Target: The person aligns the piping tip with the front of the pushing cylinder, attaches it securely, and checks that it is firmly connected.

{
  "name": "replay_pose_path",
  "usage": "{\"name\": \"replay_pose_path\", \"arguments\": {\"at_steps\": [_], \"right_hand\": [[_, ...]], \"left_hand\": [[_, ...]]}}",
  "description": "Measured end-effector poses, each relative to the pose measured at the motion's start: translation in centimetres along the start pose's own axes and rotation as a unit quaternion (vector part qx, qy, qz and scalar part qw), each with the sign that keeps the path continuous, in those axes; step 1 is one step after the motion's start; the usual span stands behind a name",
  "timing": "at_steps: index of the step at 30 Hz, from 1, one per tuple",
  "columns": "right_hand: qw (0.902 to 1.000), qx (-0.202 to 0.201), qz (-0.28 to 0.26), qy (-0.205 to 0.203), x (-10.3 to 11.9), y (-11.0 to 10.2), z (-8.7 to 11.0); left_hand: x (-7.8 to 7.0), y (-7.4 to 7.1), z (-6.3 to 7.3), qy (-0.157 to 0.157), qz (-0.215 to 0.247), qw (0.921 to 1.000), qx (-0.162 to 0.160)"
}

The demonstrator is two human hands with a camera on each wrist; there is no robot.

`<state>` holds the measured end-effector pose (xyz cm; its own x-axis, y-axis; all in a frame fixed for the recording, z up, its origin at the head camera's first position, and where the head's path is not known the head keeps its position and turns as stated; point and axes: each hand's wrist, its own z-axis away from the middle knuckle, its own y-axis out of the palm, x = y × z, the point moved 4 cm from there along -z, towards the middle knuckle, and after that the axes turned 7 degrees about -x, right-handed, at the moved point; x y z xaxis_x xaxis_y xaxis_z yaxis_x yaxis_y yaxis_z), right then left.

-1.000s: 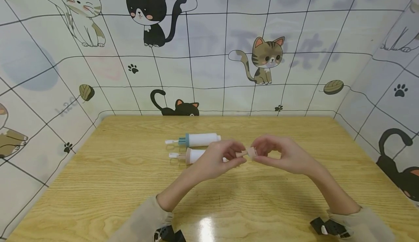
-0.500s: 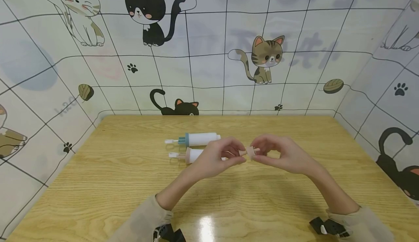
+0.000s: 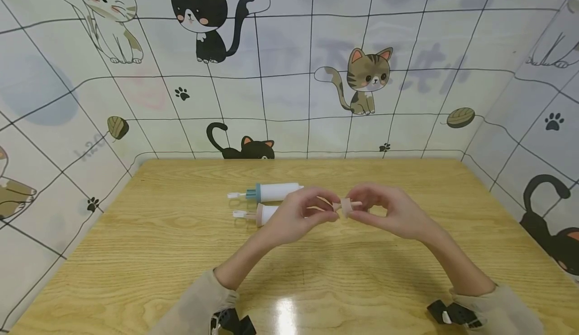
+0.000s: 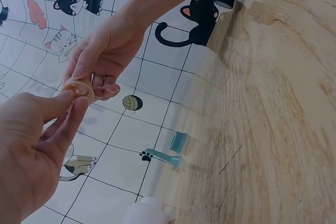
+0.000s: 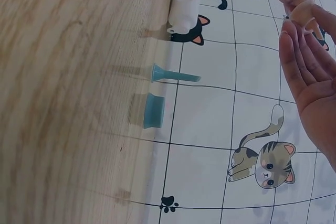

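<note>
My left hand (image 3: 300, 217) and right hand (image 3: 391, 212) meet above the table. The right fingers pinch a small beige ring-shaped cap (image 3: 346, 207). A thin beige stem piece (image 3: 357, 203) runs through that cap, its tip sticking out on the right; its other end is pinched by the left fingertips. The right wrist view shows the cap (image 5: 302, 14) between both hands, with the stem (image 5: 316, 29) pointing toward the right palm. Behind the left hand lies a white bottle with a beige collar (image 3: 260, 215) and a pale spoon-like tip, its far end hidden.
Parallel to it lies another white bottle (image 3: 278, 192) with a blue collar and a similar tip. The wrist views show a blue flared stem piece (image 5: 178, 75) and a blue ring-shaped cap (image 5: 154, 110) standing on the wooden table (image 3: 181, 254). Cat-patterned walls enclose the table.
The beige stem has slid rightward through the cap and now pokes out on its right side. The left fingertips have come closer to the cap; the right hand has barely moved.
</note>
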<state>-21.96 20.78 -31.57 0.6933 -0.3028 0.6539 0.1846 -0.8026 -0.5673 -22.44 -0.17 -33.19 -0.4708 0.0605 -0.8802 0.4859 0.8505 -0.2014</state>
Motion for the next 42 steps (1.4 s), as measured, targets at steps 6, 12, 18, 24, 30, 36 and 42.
{"name": "replay_pose_path", "arguments": {"at_steps": [6,12,18,24,30,36,42], "right_hand": [[0.9999,-0.011,0.007,0.006,0.2,0.0,0.0],[0.9999,-0.016,0.006,0.002,0.2,0.1,0.0],[0.9999,-0.011,-0.012,0.0,0.3,0.4,-0.1],[0.9994,-0.003,-0.033,0.001,0.3,0.7,-0.1],[0.9989,0.003,-0.046,0.002,0.5,1.1,-0.1],[0.9984,0.003,-0.057,-0.002,0.7,1.3,-0.2],[0.9979,0.0,-0.064,-0.011,0.9,1.4,-0.3]], "left_hand": [[-0.2,-0.1,0.0,0.012,0.033,0.9994,0.007],[-0.1,0.0,0.0,0.027,0.042,0.9987,-0.007],[0.1,0.1,0.0,0.017,0.037,0.9988,-0.029],[0.2,0.1,0.0,0.011,0.026,0.9985,-0.047],[0.3,0.1,0.0,0.008,0.012,0.9981,-0.059],[0.3,0.2,0.1,0.004,0.012,0.9977,-0.067],[0.2,0.2,0.2,0.002,0.011,0.9972,-0.074]]}}
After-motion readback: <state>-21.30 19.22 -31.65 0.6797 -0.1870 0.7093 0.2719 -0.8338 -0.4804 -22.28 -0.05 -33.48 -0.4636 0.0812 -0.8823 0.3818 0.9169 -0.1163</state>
